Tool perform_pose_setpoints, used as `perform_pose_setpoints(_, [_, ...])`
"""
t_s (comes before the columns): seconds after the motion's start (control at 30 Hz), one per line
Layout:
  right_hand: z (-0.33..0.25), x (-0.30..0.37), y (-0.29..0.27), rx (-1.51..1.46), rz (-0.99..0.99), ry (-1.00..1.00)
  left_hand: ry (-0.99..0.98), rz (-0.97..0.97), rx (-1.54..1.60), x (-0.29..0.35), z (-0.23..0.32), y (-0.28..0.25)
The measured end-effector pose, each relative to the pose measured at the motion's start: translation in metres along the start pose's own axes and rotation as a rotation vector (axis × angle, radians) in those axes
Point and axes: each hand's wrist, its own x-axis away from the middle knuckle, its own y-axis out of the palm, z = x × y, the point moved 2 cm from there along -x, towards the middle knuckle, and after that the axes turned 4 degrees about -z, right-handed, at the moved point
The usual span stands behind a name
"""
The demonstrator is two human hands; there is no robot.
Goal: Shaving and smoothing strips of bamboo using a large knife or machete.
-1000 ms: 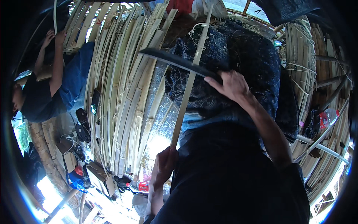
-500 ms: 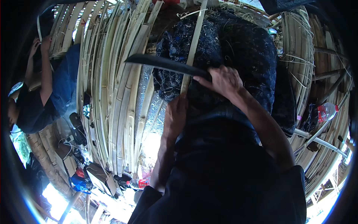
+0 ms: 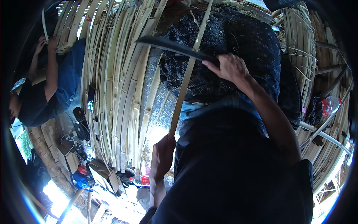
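Observation:
A long, flat bamboo strip (image 3: pixel 183 86) runs from the far edge of my lap back toward my left side. My left hand (image 3: pixel 163 152) is closed round its near end. My right hand (image 3: pixel 232 68) grips the handle of a long, dark-bladed knife (image 3: pixel 167 45). The blade lies crosswise over the strip, its tip pointing left, and seems to touch it. Beneath the strip, a dark patterned cloth (image 3: pixel 242 48) covers my legs, with thin shavings on it. The knife handle is mostly hidden by my fingers.
Many split bamboo strips (image 3: pixel 121 86) stand in a row at left, with a coiled bundle (image 3: pixel 298 44) at right. Another person (image 3: pixel 41 97) sits far left, handling a thin strip. A plastic bottle (image 3: pixel 330 105) lies right. Cardboard boxes (image 3: pixel 102 173) and a blue bag (image 3: pixel 82 180) are lower left.
My left hand has drawn the strip back toward me and down, so more of it shows between the hand and the blade. The knife has shifted slightly up and right.

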Motion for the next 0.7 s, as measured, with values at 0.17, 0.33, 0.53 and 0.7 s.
perform_pose_setpoints(0.17, [0.002,-0.005,-0.003,-0.002,0.094,0.018,-0.101,-0.073,0.091,0.027,-0.021,-0.033])
perform_pose_setpoints(0.33, [-0.004,-0.002,-0.013,0.009,0.162,0.057,0.001,-0.081,0.152,-0.002,-0.034,-0.023])
perform_pose_setpoints(0.53, [-0.019,0.020,-0.015,-0.016,-0.019,-0.198,0.026,0.017,0.294,-0.073,-0.001,0.015])
perform_pose_setpoints(0.7, [-0.016,0.010,-0.018,0.005,-0.056,-0.054,0.195,0.090,0.168,-0.129,0.032,0.028])
